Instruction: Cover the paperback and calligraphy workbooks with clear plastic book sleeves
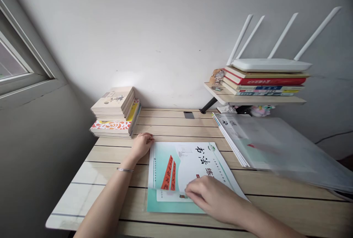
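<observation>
A calligraphy workbook (220, 168) with a teal and white cover and red couplet strips lies on the desk before me. A clear plastic book cover (165, 189) seems to lie over it, its edge a faint line across the lower part. My left hand (142, 144) is at the workbook's upper left corner, its fingers curled closed against it. Above the lower right part of the workbook is my right hand (211, 195), thumb and fingers pinched together where that faint line ends. The hand hides some of the printed title.
Stacked books (113, 109) stand at the left back of the slatted desk (132, 227). Translucent sleeves (289, 150) cover more workbooks (231, 142) on the right. A raised shelf (261, 100) carries books (270, 81) and a white router (271, 64) against the wall.
</observation>
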A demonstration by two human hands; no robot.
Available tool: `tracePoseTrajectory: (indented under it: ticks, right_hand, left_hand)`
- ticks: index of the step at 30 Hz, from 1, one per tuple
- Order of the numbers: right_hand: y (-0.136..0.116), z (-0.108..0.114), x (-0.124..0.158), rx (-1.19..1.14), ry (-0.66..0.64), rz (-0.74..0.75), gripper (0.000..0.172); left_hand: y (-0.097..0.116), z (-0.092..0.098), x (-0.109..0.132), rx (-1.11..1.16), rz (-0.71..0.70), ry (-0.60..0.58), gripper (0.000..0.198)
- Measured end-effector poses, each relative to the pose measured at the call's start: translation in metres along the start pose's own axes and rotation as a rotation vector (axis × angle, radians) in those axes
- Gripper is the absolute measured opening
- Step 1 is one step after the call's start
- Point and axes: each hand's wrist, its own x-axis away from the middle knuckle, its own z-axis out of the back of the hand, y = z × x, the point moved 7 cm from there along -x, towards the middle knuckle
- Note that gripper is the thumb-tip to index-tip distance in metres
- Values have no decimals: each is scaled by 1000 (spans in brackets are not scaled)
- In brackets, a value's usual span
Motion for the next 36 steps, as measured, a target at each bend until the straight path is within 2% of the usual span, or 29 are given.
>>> tracePoseTrajectory:
  ticks: [3, 5, 6, 8, 11, 14, 18, 22, 26, 29, 32, 36]
  right_hand:
    - [-5, 22, -8, 173, 60, -56, 33]
    - [-4, 40, -14, 157, 128, -117, 30]
    - [-2, 48, -18, 136, 146, -141, 28]
    - [3, 57, -24, 95, 164, -169, 25]
    - [9, 63, -32, 75, 190, -180, 23]
    - [12, 65, -37, 88, 246, -186, 24]
    - [11, 72, -37, 86, 312, -186, 24]
    - [23, 93, -22, 56, 367, -191, 26]
    - [57, 121, 5, -25, 376, -219, 36]
    - [86, 132, 24, -194, 365, -220, 49]
    - [114, 132, 34, -349, 403, -241, 57]
    - [138, 121, 31, -503, 499, -243, 50]
  left_hand:
    - [10, 12, 1, 110, 14, 26, 19]
    - [21, 22, 3, 264, 3, 3, 26]
    - [29, 25, 5, 358, -19, -56, 32]
    - [46, 27, 11, 539, -85, -253, 44]
    - [63, 27, 23, 703, -158, -522, 49]
    - [60, 22, 27, 746, -101, -600, 41]
    - [45, 14, 20, 736, 9, -491, 41]
    - [40, 14, 14, 766, 37, -403, 43]
    - [30, 16, 11, 755, 85, -328, 45]
    - [18, 16, 7, 683, 111, -262, 46]
    - [9, 16, 5, 642, 133, -222, 47]
    - [7, 13, 5, 666, 178, -238, 47]
